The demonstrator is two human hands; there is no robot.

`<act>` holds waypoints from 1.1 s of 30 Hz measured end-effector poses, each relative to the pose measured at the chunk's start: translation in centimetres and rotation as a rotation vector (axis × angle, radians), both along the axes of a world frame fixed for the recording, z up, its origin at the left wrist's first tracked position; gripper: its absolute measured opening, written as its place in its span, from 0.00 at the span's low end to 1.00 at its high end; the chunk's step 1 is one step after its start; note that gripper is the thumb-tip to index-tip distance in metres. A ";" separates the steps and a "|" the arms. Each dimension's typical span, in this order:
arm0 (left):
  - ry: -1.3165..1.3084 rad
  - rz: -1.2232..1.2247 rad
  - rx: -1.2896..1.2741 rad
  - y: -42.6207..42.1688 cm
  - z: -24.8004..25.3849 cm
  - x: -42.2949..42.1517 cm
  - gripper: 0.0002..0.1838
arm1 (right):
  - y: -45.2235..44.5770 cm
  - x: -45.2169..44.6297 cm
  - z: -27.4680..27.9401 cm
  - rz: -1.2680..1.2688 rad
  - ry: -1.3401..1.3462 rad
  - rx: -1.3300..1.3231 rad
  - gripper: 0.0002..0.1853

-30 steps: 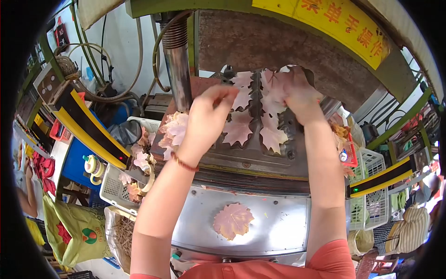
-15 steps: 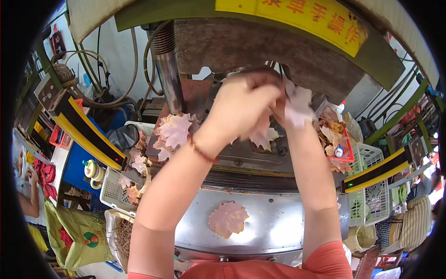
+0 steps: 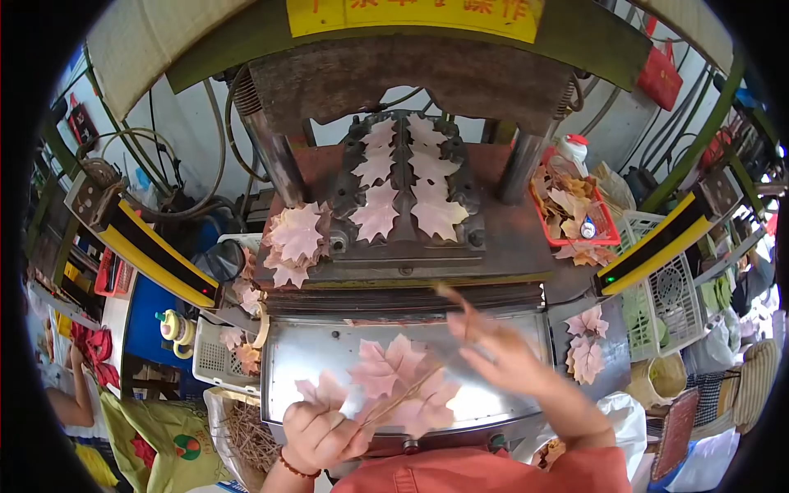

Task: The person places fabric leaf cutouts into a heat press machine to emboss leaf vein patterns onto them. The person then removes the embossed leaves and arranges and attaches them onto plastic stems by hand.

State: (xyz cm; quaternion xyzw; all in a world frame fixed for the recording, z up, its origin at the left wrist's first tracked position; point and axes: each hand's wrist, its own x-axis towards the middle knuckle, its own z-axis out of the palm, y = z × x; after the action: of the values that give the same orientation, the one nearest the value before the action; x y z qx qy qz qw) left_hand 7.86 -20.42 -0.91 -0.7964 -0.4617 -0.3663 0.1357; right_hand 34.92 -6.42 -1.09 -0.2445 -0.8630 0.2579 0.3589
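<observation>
My left hand [image 3: 322, 434] is closed around the thin stem of a spray of pale pink artificial maple leaves [image 3: 393, 370], low over the shiny metal tray [image 3: 300, 345]. The leaves spread to the right of the fist; whether one of them lies on the tray, I cannot tell. My right hand [image 3: 503, 353] hovers right of the spray, fingers stretched apart and slightly blurred, seemingly holding nothing. Beyond both hands, a dark metal mould [image 3: 403, 209] bears two columns of pink maple leaves [image 3: 437, 215], laid flat.
The press's upper block [image 3: 403, 74] overhangs the mould between steel posts. A leaf pile [image 3: 294, 238] sits left of the mould; a red basket of leaves [image 3: 575, 241] stands right. Yellow-black sensor bars [image 3: 160, 255] flank the front. More leaves [image 3: 587, 357] lie right of the tray.
Both hands have come down from the mould to the tray. The left now grips a leaf spray, and the right has opened. The mould's leaves are uncovered, and the view has shifted.
</observation>
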 end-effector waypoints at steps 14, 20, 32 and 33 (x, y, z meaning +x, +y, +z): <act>-0.114 0.205 -0.252 -4.7 -10.8 0.0 0.09 | -12.9 3.4 -10.2 -0.491 -0.382 0.237 0.13; -0.074 0.266 -0.202 -4.9 -12.0 -0.3 0.07 | -12.8 3.5 -10.6 -0.511 -0.368 0.247 0.10; -0.097 0.256 -0.247 -4.9 -11.5 -0.1 0.07 | -12.7 3.6 -11.0 -0.503 -0.367 0.262 0.11; -0.099 0.255 -0.248 -4.9 -11.5 -0.2 0.08 | -12.7 3.6 -11.0 -0.502 -0.367 0.261 0.11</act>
State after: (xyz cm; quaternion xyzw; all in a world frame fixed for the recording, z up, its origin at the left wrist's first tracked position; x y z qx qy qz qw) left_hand 7.71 -25.30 -12.42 -0.7229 -0.6066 -0.3253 0.0590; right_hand 38.48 -19.13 -12.09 -0.4439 -0.8519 0.0006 0.2779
